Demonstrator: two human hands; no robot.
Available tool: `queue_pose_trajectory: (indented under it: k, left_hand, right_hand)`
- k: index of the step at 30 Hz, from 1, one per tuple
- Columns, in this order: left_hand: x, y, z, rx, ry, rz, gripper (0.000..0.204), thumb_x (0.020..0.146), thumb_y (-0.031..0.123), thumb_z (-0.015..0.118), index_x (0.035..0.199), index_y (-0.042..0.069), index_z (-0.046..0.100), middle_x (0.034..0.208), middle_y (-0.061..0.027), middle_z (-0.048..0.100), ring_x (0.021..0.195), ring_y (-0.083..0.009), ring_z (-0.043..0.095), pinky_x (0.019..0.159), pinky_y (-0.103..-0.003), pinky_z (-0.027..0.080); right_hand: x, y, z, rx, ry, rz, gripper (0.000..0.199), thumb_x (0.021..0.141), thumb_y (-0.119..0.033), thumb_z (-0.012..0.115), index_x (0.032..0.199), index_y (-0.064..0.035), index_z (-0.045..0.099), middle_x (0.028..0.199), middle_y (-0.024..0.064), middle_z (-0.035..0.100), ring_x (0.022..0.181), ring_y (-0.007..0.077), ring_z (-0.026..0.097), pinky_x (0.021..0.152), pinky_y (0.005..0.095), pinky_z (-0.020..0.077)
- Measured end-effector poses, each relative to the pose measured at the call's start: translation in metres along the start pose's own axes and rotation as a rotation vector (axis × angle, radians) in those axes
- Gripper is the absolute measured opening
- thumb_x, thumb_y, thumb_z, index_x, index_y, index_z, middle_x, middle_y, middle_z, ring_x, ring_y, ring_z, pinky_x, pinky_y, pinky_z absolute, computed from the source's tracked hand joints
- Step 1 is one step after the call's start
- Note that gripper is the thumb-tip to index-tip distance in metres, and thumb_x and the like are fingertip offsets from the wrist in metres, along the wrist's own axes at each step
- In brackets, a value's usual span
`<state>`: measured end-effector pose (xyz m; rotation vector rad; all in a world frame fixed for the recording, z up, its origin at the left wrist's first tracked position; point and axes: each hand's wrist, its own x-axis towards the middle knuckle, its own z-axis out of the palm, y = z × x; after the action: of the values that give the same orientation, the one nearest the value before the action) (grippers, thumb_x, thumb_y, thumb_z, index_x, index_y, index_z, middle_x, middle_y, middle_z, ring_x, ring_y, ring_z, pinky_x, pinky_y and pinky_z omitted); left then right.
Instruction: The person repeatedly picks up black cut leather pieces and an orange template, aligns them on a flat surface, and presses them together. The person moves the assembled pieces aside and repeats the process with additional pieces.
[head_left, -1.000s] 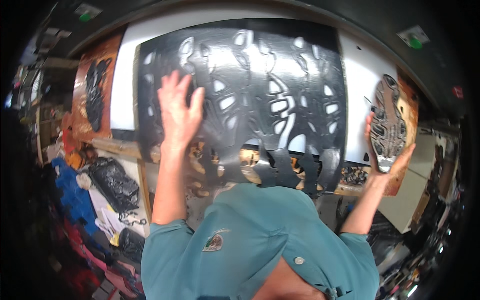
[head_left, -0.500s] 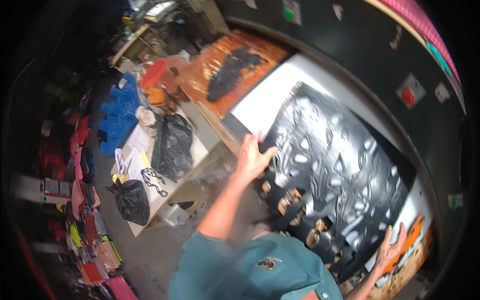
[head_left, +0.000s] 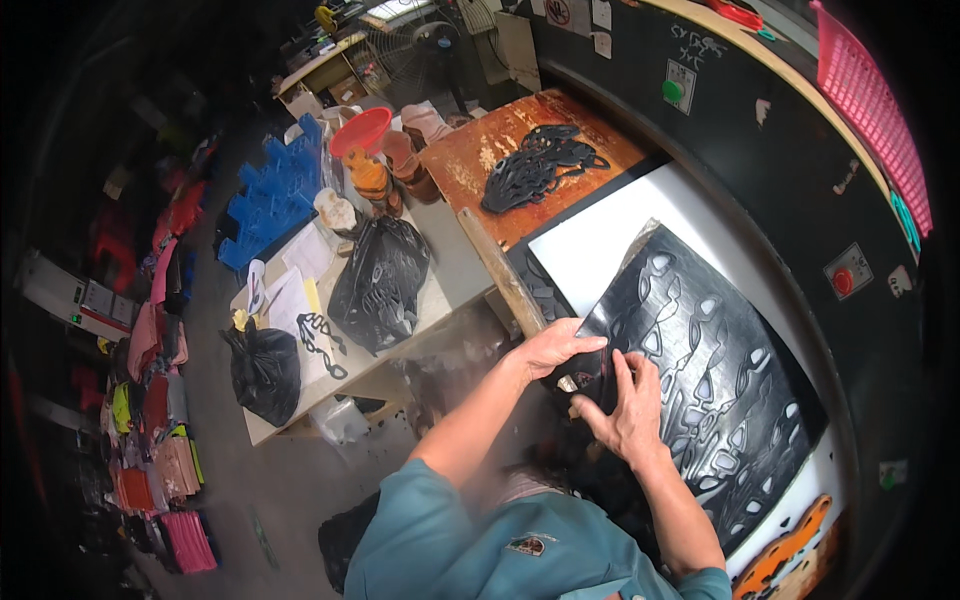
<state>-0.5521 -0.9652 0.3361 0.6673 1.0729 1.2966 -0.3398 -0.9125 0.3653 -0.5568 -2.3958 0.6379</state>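
A large black sheet (head_left: 680, 385) with rows of cut-out, mask-like shapes hangs over the near edge of a white board (head_left: 690, 215). My left hand (head_left: 553, 347) pinches the sheet's near left corner, thumb on top and fingers partly hidden below. Close beside it, my right hand (head_left: 632, 415) rests on the sheet's near edge, its thumb spread from its bent fingers. Between the hands the material is folded and dark, with a small shiny patch (head_left: 568, 383). An orange cutting die (head_left: 785, 550) lies at the lower right.
An orange-brown board (head_left: 465, 150) at the back carries a heap of black cut strips (head_left: 545, 165). On the left table stand a black plastic bag (head_left: 380, 285), blue bins (head_left: 270, 195) and a red bowl (head_left: 360, 130). A dark machine beam (head_left: 740, 120) with buttons runs along the right.
My hands have come together at the sheet's near left corner; the right hand moved left from the far right edge. The sheet has shifted and the view has turned.
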Motion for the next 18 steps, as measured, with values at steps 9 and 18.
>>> queue_pose_trajectory:
  k: [9, 18]
  left_hand:
    - [0.000, -0.014, 0.023, 0.702, 0.497, 0.251, 0.040, 0.097, 0.024, 0.077, 0.122, -0.005, 0.065, 0.109, -0.0170, 0.077, 0.100, -0.0274, 0.076, 0.088, -0.040, 0.060]
    - [-0.003, -0.022, 0.028, 1.055, 0.774, 0.519, 0.057, 0.093, 0.015, 0.076, 0.143, -0.001, 0.052, 0.134, -0.0257, 0.060, 0.123, -0.0449, 0.061, 0.103, -0.048, 0.051]
  right_hand:
    - [-0.024, 0.049, -0.012, 0.494, 0.106, 0.482, 0.020, 0.105, -0.012, 0.065, 0.101, 0.0062, 0.073, 0.089, 0.0074, 0.070, 0.079, 0.0186, 0.065, 0.073, 0.0331, 0.0521]
    - [-0.033, 0.126, -0.133, 1.046, 0.748, 0.684, 0.023, 0.111, -0.024, 0.061, 0.107, -0.0054, 0.075, 0.096, 0.0001, 0.074, 0.075, 0.0049, 0.065, 0.063, 0.0215, 0.0501]
